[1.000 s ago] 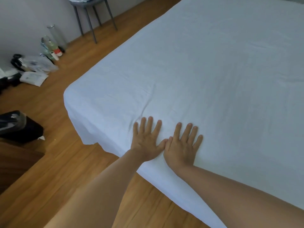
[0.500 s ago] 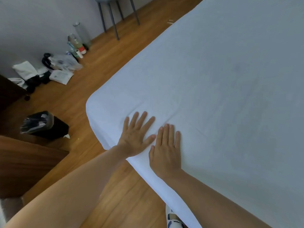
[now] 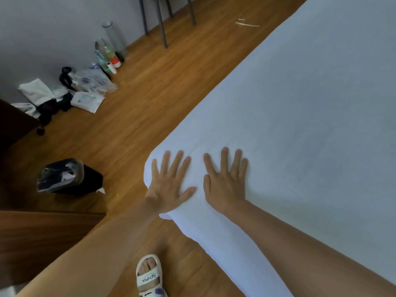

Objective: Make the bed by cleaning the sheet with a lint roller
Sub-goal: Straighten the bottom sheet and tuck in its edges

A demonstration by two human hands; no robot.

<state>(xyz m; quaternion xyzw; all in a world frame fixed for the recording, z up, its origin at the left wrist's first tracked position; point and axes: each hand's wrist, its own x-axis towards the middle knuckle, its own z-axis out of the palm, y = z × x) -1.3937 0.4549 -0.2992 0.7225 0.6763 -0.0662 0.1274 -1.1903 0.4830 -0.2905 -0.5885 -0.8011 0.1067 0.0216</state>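
Observation:
A white sheet (image 3: pixel 300 116) covers the bed, which fills the right half of the view. My left hand (image 3: pixel 169 183) lies flat with spread fingers on the sheet right at the bed's near left corner. My right hand (image 3: pixel 227 181) presses flat on the sheet a short gap to its right, fingers straight and apart. Neither hand holds anything. A small white roll with a red core (image 3: pixel 111 67), possibly lint roller refill, stands on the floor by the wall.
Wooden floor (image 3: pixel 137 116) lies left of the bed. A black bin (image 3: pixel 70 179) stands near the corner. Bottles (image 3: pixel 107 50), bags and cloths (image 3: pixel 85 93) clutter the wall. Chair legs (image 3: pixel 162 22) stand at the top. My sandalled foot (image 3: pixel 150 277) is beside the bed.
Both hands slid left along the sheet toward the bed's corner and have drawn apart, fingers now spread. The view shifted, bringing the corner, bin and my foot closer in.

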